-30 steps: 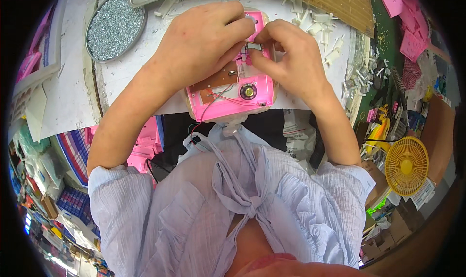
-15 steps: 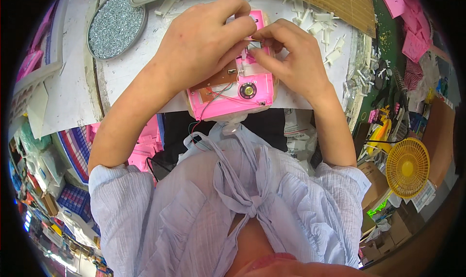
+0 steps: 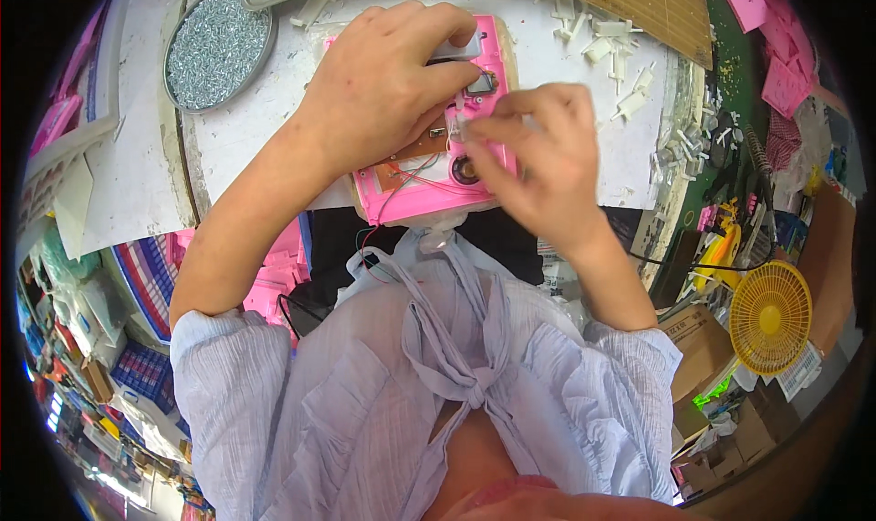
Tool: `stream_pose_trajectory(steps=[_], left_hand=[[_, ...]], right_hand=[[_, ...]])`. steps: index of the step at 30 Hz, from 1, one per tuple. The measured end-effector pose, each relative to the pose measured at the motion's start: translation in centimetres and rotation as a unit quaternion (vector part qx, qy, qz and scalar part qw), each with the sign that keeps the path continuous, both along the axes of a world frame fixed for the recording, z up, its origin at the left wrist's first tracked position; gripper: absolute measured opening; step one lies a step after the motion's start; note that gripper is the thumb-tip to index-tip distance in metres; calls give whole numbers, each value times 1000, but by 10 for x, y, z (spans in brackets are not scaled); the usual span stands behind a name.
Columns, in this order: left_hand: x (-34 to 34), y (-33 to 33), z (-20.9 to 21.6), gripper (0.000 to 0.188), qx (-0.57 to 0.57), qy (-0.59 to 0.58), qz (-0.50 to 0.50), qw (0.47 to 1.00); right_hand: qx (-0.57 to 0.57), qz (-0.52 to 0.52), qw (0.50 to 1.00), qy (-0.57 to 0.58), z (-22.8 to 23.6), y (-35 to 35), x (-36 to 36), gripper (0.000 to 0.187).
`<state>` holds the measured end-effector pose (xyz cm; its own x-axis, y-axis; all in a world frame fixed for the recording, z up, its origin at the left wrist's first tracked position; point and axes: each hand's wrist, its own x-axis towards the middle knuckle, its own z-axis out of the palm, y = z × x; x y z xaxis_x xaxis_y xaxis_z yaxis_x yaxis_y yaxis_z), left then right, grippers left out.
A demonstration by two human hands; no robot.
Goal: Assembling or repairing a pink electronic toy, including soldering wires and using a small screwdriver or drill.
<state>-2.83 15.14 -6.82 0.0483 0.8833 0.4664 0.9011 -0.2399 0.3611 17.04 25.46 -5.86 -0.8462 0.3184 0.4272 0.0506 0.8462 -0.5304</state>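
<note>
White bench [image 3: 224, 142], pink housing [image 3: 411, 207] at its near edge; left hand [image 3: 383, 74] over it, grip hidden; right hand [image 3: 545, 161] now lower, at speaker [image 3: 463, 169], uncovering small grey part [image 3: 481, 84]; fingertips narrow, blurred, can't tell contents

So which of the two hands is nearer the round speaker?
The right hand, partly covering the speaker in this view; the left hand is farther up the pink casing.

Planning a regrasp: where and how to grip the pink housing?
Likely pinch the pink housing by its near edge, from the person's side, right of the trailing wires: that edge is straight and uncovered, while the left hand hides much of the left side.
</note>
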Motion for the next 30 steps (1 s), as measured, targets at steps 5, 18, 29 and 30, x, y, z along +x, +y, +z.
stream_pose_trajectory(steps=[5, 18, 29, 30], left_hand=[[1, 2, 3, 29, -3, -16, -9, 1000], [0, 2, -1, 29, 35, -30, -17, 999], [1, 0, -3, 29, 39, -31, -19, 999], [1, 1, -4, 30, 39, -32, -22, 998]], right_hand=[[46, -29, 998, -10, -11, -22, 2, 19], [39, -16, 997, -62, 3, -22, 20, 19], [-26, -7, 991, -128, 8, -24, 22, 11], [-22, -6, 992, -126, 8, -25, 21, 12]])
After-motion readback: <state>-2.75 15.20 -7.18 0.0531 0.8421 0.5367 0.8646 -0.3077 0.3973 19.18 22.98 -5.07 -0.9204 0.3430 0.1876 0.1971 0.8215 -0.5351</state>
